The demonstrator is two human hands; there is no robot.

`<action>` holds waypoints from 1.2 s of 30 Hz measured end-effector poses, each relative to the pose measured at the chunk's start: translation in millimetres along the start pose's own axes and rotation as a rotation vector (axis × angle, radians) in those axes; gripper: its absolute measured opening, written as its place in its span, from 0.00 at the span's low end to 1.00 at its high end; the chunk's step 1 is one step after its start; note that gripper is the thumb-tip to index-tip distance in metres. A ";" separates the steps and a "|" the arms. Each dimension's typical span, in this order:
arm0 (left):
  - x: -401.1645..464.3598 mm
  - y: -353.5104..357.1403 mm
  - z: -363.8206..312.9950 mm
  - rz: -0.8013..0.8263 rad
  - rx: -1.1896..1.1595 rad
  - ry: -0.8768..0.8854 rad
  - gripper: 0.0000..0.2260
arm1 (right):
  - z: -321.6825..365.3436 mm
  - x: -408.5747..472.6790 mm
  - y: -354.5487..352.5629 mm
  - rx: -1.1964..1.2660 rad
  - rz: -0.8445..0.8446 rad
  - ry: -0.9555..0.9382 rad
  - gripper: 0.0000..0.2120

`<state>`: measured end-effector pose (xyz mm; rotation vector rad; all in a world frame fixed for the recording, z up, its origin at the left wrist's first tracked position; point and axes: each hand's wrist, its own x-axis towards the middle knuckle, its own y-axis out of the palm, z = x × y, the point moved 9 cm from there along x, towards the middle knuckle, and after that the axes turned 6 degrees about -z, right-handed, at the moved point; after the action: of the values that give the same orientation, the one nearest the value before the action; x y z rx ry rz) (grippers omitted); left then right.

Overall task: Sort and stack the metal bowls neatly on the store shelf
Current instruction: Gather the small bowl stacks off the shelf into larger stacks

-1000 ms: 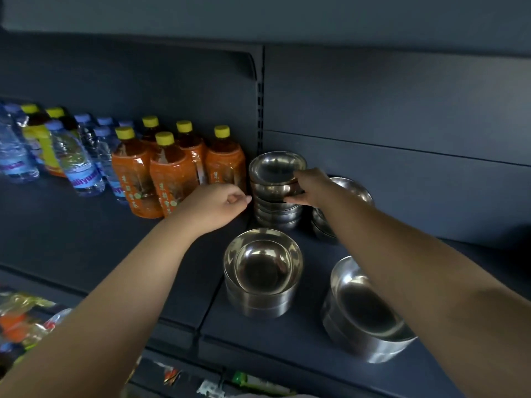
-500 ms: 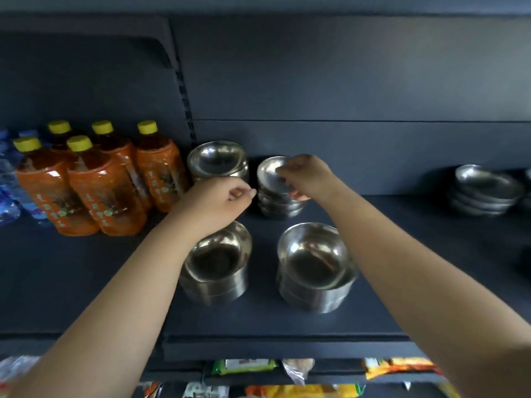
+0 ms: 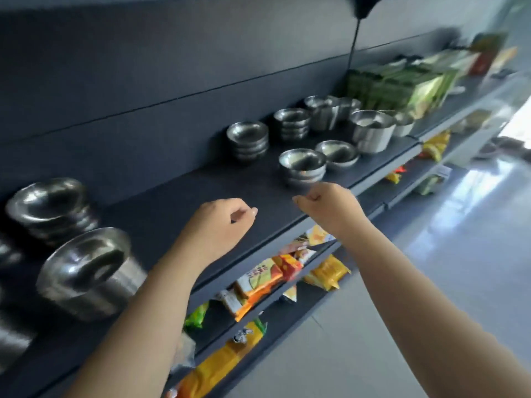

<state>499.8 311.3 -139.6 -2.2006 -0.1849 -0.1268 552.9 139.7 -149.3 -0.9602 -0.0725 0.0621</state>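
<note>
Metal bowls stand in stacks along the dark shelf (image 3: 178, 202). At the left are a blurred small stack (image 3: 48, 205) and a larger stack (image 3: 86, 271) in front of it. Farther right are a stack (image 3: 248, 139), another behind it (image 3: 291, 123), a front stack (image 3: 301, 165), a single bowl (image 3: 339, 152) and a big deep stack (image 3: 372, 129). My left hand (image 3: 221, 222) hovers over bare shelf with fingers curled, holding nothing. My right hand (image 3: 327, 205) hovers just before the front stack, fingers curled, also holding nothing.
Metal cups (image 3: 330, 110) and green packets (image 3: 402, 84) fill the shelf's far right. Orange and yellow snack packets (image 3: 267, 277) lie on the lower shelves. A shiny floor (image 3: 459, 254) opens to the right.
The view has swung right; the orange bottles have left the frame. My right hand has let go of the small bowl stack and both hands have moved right, over bare shelf.
</note>
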 end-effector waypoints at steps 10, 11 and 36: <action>19.1 114.7 -96.2 0.107 -0.086 0.014 0.11 | -151.7 -14.7 -78.0 0.043 -0.132 0.174 0.17; 22.0 121.2 -97.7 0.104 -0.097 -0.001 0.11 | -158.8 -11.6 -79.8 0.045 -0.132 0.174 0.17; 135.4 189.7 -34.3 -0.072 -0.244 -0.514 0.08 | -242.1 209.7 19.8 0.889 0.266 0.655 0.20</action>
<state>666.1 184.2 -247.6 -2.4324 -0.5582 0.4015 782.9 -28.6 -296.6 -0.0606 0.6438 0.0169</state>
